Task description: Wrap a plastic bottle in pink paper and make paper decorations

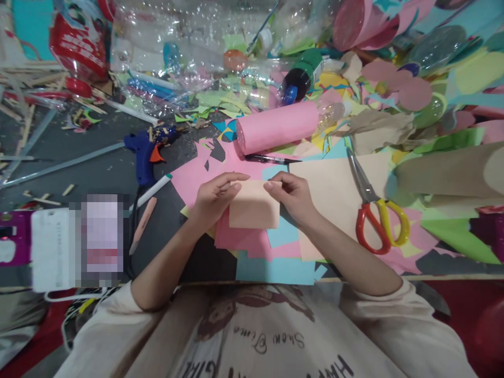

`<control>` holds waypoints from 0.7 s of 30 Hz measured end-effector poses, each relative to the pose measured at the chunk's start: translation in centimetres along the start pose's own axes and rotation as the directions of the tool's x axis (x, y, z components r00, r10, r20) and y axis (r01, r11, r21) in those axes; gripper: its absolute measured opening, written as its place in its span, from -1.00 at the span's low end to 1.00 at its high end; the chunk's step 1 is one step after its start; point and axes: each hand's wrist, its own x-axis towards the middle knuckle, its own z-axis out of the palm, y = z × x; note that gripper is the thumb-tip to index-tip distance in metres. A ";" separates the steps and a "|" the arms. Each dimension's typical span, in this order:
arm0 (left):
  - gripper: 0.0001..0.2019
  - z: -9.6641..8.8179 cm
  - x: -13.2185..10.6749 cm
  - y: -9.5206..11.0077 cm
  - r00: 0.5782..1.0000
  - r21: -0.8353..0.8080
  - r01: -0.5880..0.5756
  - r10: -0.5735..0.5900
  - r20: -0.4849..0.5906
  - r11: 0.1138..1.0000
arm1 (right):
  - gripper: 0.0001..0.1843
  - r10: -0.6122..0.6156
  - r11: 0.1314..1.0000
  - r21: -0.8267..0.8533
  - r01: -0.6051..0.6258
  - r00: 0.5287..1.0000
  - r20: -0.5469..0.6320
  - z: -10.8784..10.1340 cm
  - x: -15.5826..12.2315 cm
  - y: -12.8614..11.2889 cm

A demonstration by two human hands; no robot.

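A small peach-coloured sheet of paper (254, 207) is held up between my two hands. My left hand (218, 197) pinches its upper left corner between thumb and fingers. At the upper right corner, my right hand (292, 195) grips it the same way. Pink and light blue paper sheets (275, 270) lie beneath. Just beyond my hands are a dark pen (271, 159) and a bottle wrapped in pink paper (277, 126), lying on its side. A larger peach sheet (331, 184) spreads to the right of my right hand.
Scissors with red and yellow handles (374, 210) lie on the right. A blue glue gun (145, 155) rests on the left, near a box cutter (144, 223) and a phone-like device (103, 236). Plastic bottles (165, 42) and paper scraps crowd the back.
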 end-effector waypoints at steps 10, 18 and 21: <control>-0.70 0.1 0.1 -0.2 1.000 0.036 0.008 -0.008 0.000 0.999 | -0.46 -0.018 1.000 0.023 0.018 1.000 0.002 0.0 0.1 0.0; -0.70 0.1 0.1 0.0 0.999 0.030 0.033 -0.033 0.018 0.999 | -0.49 0.001 1.000 0.006 -0.001 1.000 0.016 -0.1 0.0 0.1; -0.70 0.0 0.1 0.0 0.999 0.050 0.026 -0.027 0.028 0.998 | -0.49 0.002 1.000 0.011 -0.002 1.000 0.024 -0.1 0.0 0.1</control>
